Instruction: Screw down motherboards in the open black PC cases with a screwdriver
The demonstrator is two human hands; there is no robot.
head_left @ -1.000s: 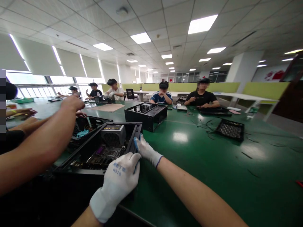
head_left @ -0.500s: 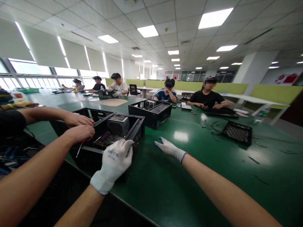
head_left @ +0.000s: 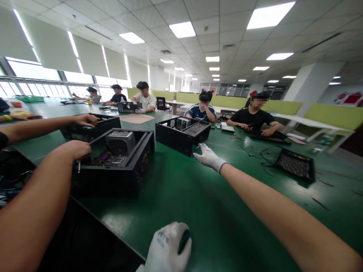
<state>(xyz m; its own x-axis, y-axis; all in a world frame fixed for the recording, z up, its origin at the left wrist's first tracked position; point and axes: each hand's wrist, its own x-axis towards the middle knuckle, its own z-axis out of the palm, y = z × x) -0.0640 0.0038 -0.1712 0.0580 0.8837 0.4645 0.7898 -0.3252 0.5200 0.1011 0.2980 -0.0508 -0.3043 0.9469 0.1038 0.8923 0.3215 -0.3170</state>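
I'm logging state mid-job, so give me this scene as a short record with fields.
Left hand: gloved, loosely curled near the table edge, holding nothing visible
Right hand: gloved, fingers spread by the farther computer case; contact unclear
Nearer computer case: open, power supply inside
Co-worker's hand: bare, at the nearer case's left side
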